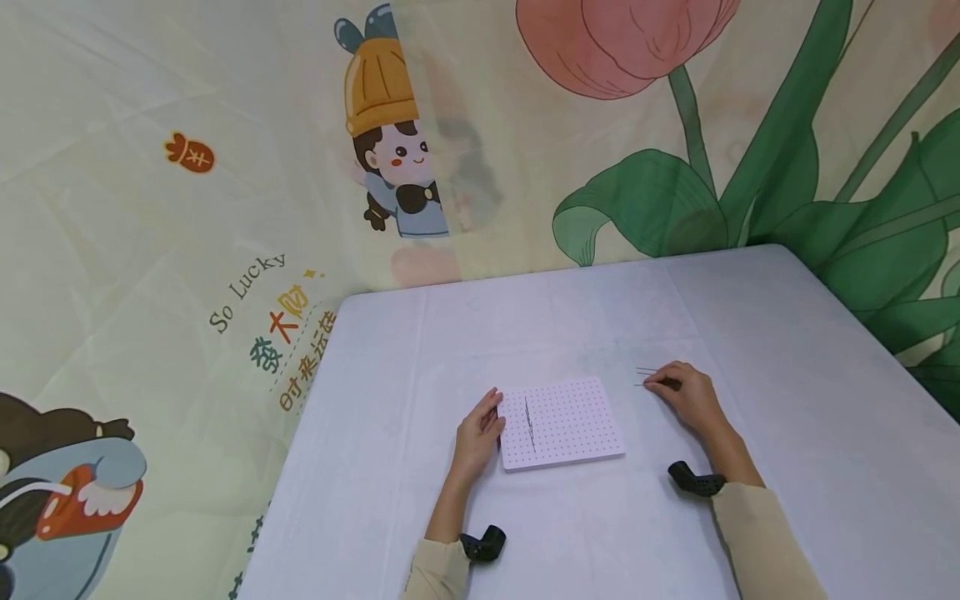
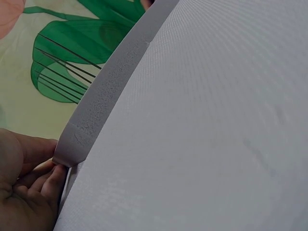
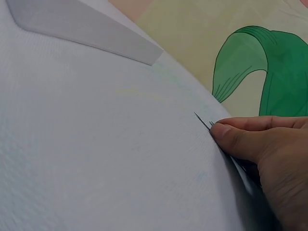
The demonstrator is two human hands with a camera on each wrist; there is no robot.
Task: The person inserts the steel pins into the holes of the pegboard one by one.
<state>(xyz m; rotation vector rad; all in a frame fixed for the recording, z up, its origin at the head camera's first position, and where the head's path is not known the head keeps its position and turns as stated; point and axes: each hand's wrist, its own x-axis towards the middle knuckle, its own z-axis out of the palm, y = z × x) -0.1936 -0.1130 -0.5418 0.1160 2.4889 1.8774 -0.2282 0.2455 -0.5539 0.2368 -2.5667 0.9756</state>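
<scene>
A pale perforated board [image 1: 577, 421] lies on the table, its rows of small holes facing up. Several thin dark rods [image 2: 60, 77] stand in a row near the board's left side. My left hand [image 1: 476, 437] grips the board's left edge; in the left wrist view its thumb and fingers close on a corner. To the right of the board, my right hand [image 1: 690, 400] pinches a thin dark rod [image 3: 201, 120] between thumb and fingertips, low over the cloth. Other thin rods [image 1: 643, 370] lie by those fingertips.
A white cloth covers the table [image 1: 592, 533]. Behind it hangs a printed curtain [image 1: 480, 150] with flowers and cartoon figures. Black devices [image 1: 696, 481] are worn on both wrists, next to beige sleeves [image 1: 765, 537].
</scene>
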